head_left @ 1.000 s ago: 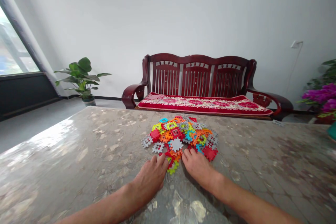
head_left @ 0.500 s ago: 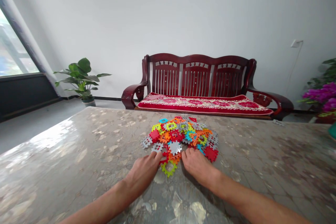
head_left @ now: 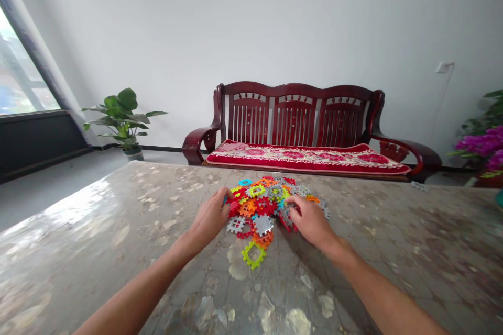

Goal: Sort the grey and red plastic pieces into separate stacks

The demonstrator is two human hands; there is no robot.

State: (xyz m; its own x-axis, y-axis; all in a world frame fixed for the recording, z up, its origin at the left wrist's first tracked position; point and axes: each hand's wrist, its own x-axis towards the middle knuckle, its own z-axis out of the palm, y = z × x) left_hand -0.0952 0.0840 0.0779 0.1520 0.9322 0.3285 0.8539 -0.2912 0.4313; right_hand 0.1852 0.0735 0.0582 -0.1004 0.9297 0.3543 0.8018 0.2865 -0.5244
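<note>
A heap of flat notched plastic pieces in red, orange, grey, blue and yellow-green lies on the patterned table (head_left: pixel 157 251). My left hand (head_left: pixel 212 213) rests at the heap's left edge, fingers bent against red pieces; whether it grips any is hidden. On the right side, my right hand (head_left: pixel 310 220) curls over grey and red pieces, and its fingertips partly hide what they touch. Between the hands are a silver-grey square piece (head_left: pixel 263 224) and an orange piece (head_left: pixel 248 208). A yellow-green ring piece (head_left: pixel 253 255) lies nearest to me, at the heap's front.
Behind the table stands a dark red wooden bench (head_left: pixel 296 120) with a red patterned cushion (head_left: pixel 306 157). A grey piece (head_left: pixel 419 186) lies near the table's far right edge. One potted plant (head_left: pixel 126 118) is at the left, purple flowers (head_left: pixel 481 144) at the right.
Both hands have moved away from me and farther apart, from the heap's front to its sides. Pieces on the right and left have been pushed inward; the front ring piece sits slightly nearer me.
</note>
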